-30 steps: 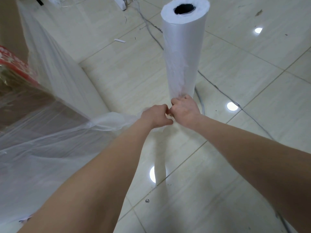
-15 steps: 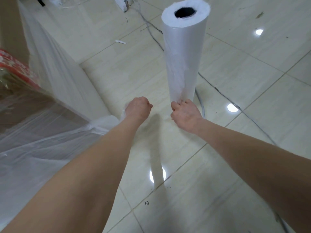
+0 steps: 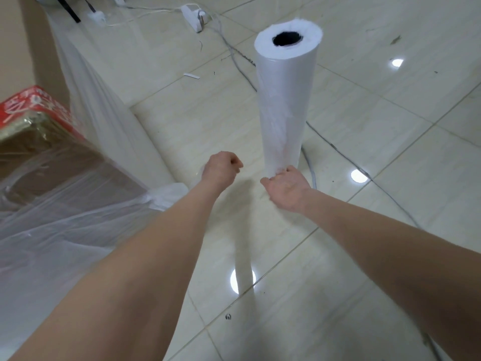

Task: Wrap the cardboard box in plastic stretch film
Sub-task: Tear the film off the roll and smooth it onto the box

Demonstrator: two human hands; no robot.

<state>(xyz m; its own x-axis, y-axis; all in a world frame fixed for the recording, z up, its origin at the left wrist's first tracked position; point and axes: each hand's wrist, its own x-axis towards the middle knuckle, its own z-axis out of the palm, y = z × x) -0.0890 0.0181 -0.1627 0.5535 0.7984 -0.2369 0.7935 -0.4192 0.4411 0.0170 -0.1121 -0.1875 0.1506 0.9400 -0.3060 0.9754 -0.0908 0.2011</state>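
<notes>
On a glossy tiled floor [image 3: 390, 113], a person is reaching both bare arms forward. The left hand [image 3: 222, 166] is curling into a fist around the gathered tail of film [image 3: 169, 191], which is trailing back to the near corner of the box [image 3: 52, 162]. The right hand [image 3: 285, 187], a little apart from the left, is gripping the bottom end of the roll [image 3: 285, 100]. The roll is standing upright, its hollow core facing the camera and its foot hiding behind the fingers. The box is sitting at the left edge of the view, brown cardboard showing through layers of film, a red label [image 3: 33, 105] lying near its top. A grey cable [image 3: 338, 149] is snaking across the tiles behind the roll, and a white power strip [image 3: 194, 18] is lying farther back.
</notes>
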